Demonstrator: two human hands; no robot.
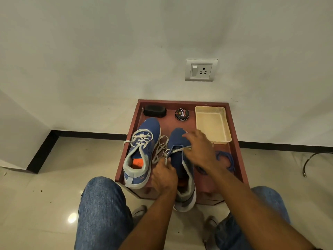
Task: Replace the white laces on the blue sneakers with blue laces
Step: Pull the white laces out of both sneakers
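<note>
Two blue sneakers stand on a small reddish-brown table [236, 141]. The left sneaker [142, 152] is fully laced in white. The right sneaker [177, 139] has its white lace [159, 150] mostly pulled out, with loops trailing between the shoes. My left hand [164, 175] pinches the white lace at the shoe's left eyelets. My right hand [200, 148] rests over the right side of the same shoe, its fingertips on the lace near the lowest eyelets. Blue laces [228, 159] lie in a loose heap on the table, right of my right wrist.
At the table's back stand a black brush [155, 110], a round tin of polish [182, 114] and a cream plastic tray [212, 123]. A wall with a socket [201, 70] rises behind. My knees in jeans flank the table's front. A black hose [313, 157] lies on the floor, right.
</note>
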